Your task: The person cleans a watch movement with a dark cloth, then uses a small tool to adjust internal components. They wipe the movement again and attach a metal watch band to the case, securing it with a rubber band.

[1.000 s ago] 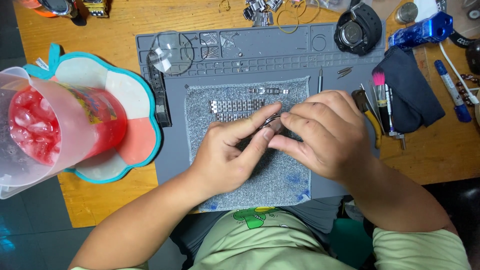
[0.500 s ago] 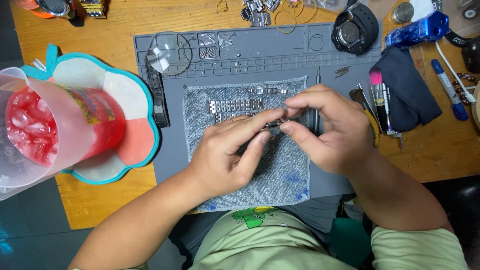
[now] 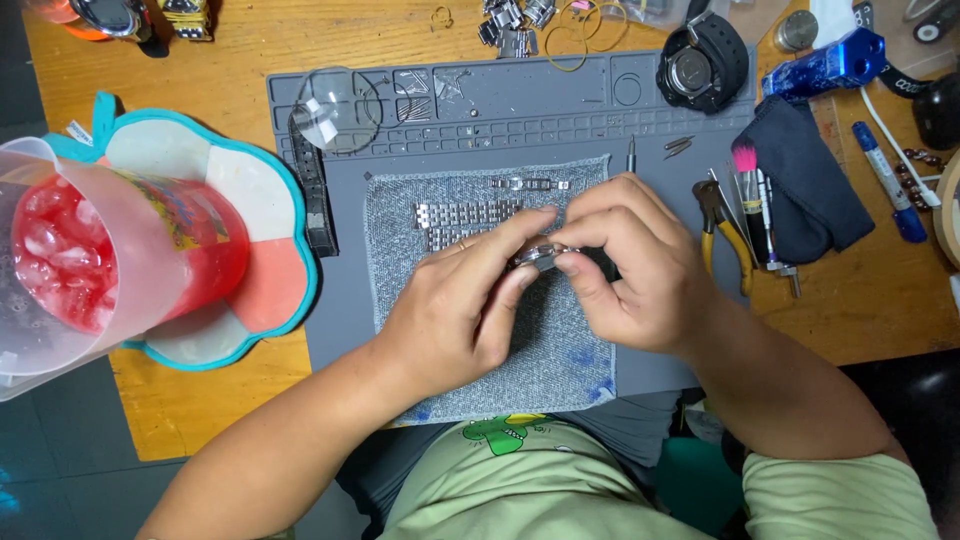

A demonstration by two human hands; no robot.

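My left hand (image 3: pixel 455 310) and right hand (image 3: pixel 625 265) both pinched the small round silver metal watch case (image 3: pixel 540 256) above the grey cloth pad (image 3: pixel 560 340), its silver link bracelet pieces (image 3: pixel 465 215) lying unattached.

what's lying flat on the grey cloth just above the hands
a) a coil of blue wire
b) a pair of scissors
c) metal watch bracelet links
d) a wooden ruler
c: silver metal bracelet links lie in rows on the grey cloth, just above the left hand and right hand, which pinch a small metal part.
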